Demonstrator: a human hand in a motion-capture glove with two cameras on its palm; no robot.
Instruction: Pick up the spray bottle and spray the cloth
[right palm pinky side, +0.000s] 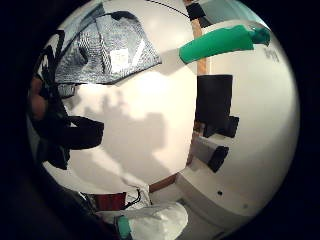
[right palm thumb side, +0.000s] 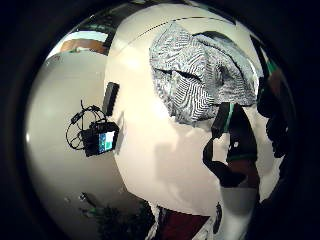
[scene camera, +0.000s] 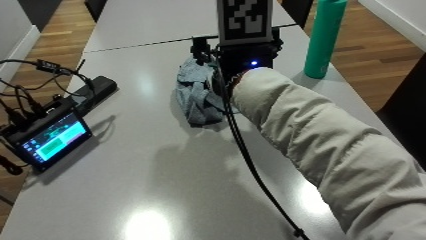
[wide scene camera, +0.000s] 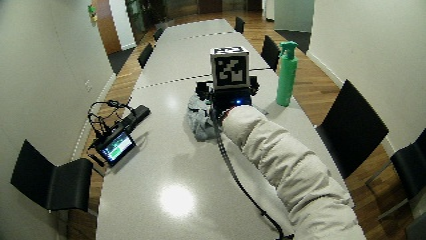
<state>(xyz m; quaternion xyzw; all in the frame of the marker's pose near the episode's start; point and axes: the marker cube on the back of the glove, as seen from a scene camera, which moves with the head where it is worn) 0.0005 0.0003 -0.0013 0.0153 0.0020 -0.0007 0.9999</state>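
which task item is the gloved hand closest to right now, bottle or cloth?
The grey cloth. The right hand hovers right beside it, at mid-table. The green spray bottle stands upright, untouched, well off toward the table edge.

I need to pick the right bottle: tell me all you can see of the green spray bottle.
The green spray bottle is tall, slim and matte green all over, with a trigger spray head in the same green on top. It stands upright near the white table's edge, apart from the grey cloth and untouched by the gloved right hand.
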